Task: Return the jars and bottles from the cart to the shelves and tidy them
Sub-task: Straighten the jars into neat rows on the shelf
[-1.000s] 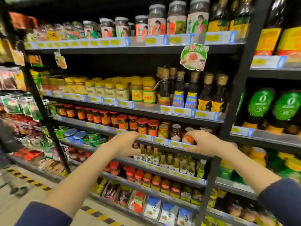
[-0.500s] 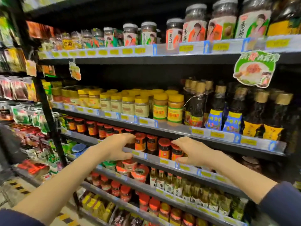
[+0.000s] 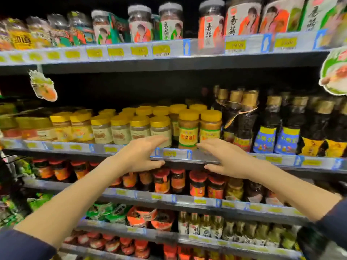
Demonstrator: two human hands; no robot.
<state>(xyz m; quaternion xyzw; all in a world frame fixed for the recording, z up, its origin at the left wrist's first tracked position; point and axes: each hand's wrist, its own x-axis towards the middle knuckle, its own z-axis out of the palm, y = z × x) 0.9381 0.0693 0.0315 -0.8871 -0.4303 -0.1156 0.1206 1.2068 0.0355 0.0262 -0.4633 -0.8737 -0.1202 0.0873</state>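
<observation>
Jars [image 3: 188, 128] with yellow lids crowd the middle shelf [image 3: 234, 158], dark bottles [image 3: 268, 128] just beside them. Left hand [image 3: 139, 156] and right hand [image 3: 223, 159], both spread and empty, flank the shelf's front edge, a gap between them.

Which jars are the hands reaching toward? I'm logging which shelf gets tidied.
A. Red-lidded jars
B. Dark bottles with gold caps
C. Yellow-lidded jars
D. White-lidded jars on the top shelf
C: the left hand and right hand, both open and empty, flank the front yellow-lidded jars.
</observation>
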